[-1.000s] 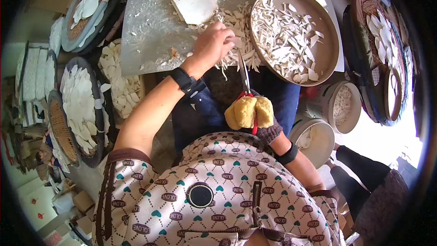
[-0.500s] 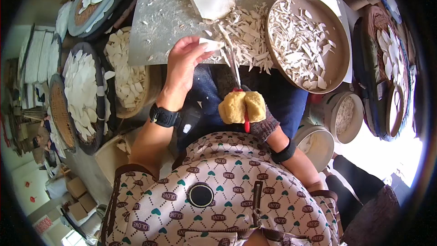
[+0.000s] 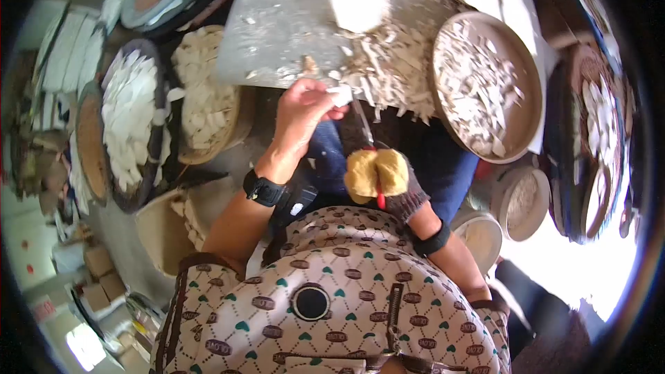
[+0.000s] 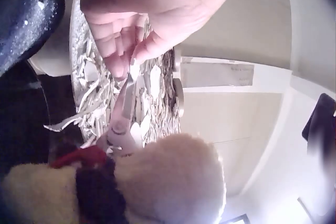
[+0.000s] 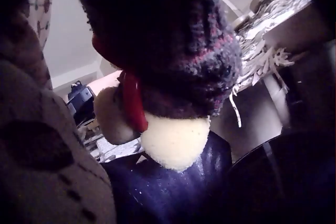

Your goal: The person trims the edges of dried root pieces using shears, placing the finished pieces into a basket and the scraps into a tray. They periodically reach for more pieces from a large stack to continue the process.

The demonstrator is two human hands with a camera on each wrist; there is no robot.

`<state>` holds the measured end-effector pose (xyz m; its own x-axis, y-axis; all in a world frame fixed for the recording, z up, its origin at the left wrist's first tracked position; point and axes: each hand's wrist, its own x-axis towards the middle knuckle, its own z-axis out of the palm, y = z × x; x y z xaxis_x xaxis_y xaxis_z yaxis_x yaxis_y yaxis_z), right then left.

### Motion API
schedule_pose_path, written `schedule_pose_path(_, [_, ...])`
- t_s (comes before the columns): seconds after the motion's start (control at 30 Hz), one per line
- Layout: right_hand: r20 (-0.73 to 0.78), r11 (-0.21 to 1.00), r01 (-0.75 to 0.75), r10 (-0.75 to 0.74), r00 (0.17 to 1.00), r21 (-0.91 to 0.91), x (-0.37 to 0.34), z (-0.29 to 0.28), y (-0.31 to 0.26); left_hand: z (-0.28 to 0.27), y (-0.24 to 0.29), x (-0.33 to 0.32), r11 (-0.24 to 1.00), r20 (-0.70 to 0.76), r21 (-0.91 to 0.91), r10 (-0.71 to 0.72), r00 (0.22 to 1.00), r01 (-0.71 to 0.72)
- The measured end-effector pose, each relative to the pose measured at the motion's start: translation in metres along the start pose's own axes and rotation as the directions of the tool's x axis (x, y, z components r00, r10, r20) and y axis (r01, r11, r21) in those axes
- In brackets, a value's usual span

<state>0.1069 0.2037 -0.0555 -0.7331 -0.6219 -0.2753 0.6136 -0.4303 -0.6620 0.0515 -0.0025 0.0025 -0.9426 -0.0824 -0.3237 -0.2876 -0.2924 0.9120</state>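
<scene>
My left hand point(image 3: 298, 121) pinches a small flat white piece point(image 3: 339, 95) between thumb and fingers, at the table's near edge. In the left wrist view, the piece meets the tips of the scissors point(image 4: 124, 111). My right hand point(image 3: 409, 197), in a dark knitted glove, grips these scissors by their red handles point(image 5: 134, 103), blades pointing away from my body. Thick yellow foam-like padding point(image 3: 393, 172) bulges around the grip and hides most of the fingers. Below the blades, white cut strips point(image 3: 391, 69) lie heaped along the table edge.
A round tray point(image 3: 537, 107) of white slivers stands on the grey table point(image 3: 277, 34), right of a large white slab point(image 3: 357, 1). Baskets of white pieces point(image 3: 128, 114) stand at left, and a tub point(image 3: 156, 228) sits below them. Buckets point(image 3: 523, 204) stand at right.
My left hand has drawn back from the strips on the table, bringing the white piece to the scissor tips. The scissors stay in my right hand. The head view has shifted.
</scene>
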Motion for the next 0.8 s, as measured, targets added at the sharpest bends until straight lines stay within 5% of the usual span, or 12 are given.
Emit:
schedule_pose_path(0.1, [0.163, 0.995, 0.042, -0.056, 0.985, 0.089, -0.003, -0.006, 0.003, -0.04, 0.009, -0.012, 0.996, 0.026, 0.025, -0.087, 0.996, 0.086])
schedule_pose_path(0.13, [0.241, 0.926, -0.014, -0.083, 0.967, 0.377, -0.001, -0.008, 0.005, -0.06, 0.01, -0.015, 0.993, 0.005, 0.059, -0.101, 0.995, 0.101])
schedule_pose_path(0.2, [0.204, 0.843, -0.075, -0.042, 0.978, 0.532, -0.001, -0.009, 0.009, -0.112, 0.018, -0.02, 0.993, -0.114, 0.077, -0.076, 0.991, 0.085])
schedule_pose_path(0.3, [0.193, 0.953, -0.073, 0.015, 0.981, 0.294, 0.0, -0.043, 0.036, -0.213, 0.041, -0.023, 0.919, -0.391, 0.381, 0.058, 0.919, 0.104])
schedule_pose_path(0.33, [0.206, 0.983, -0.016, -0.023, 0.978, 0.184, 0.0, -0.035, 0.026, -0.229, 0.049, -0.027, 0.83, -0.565, 0.506, 0.112, 0.818, 0.236])
schedule_pose_path(0.4, [0.145, 0.989, -0.052, 0.073, 0.987, -0.141, 0.002, -0.036, 0.031, -0.236, 0.058, -0.033, 0.754, -0.607, 0.53, 0.018, 0.795, 0.388])
schedule_pose_path(0.43, [0.113, 0.952, -0.082, 0.12, 0.986, -0.297, 0.002, -0.036, 0.033, -0.225, 0.072, -0.043, 0.912, -0.381, 0.373, -0.016, 0.925, 0.169])
schedule_pose_path(0.5, [0.191, 0.963, -0.147, 0.192, 0.963, -0.227, 0.013, -0.003, 0.022, -0.193, 0.113, -0.013, 0.866, -0.008, 0.495, 0.091, 0.996, -0.076])
schedule_pose_path(0.53, [0.232, 0.916, -0.083, 0.186, 0.955, -0.392, 0.013, 0.019, 0.009, -0.17, 0.136, 0.016, 0.731, 0.135, 0.637, 0.207, 0.969, -0.245])
schedule_pose_path(0.63, [0.286, 0.712, 0.085, 0.168, 0.943, -0.697, 0.006, 0.033, 0.012, -0.016, 0.211, 0.044, 0.673, 0.52, 0.31, 0.471, 0.712, -0.671])
schedule_pose_path(0.67, [0.29, 0.687, 0.1, 0.167, 0.942, -0.72, 0.006, 0.028, 0.019, 0.037, 0.236, -0.004, 0.727, 0.535, 0.291, 0.416, 0.735, -0.622])
schedule_pose_path(0.8, [0.289, 0.605, 0.145, 0.148, 0.946, -0.783, 0.001, 0.041, 0.008, 0.061, 0.205, -0.023, 0.458, 0.781, 0.274, 0.407, 0.473, -0.846])
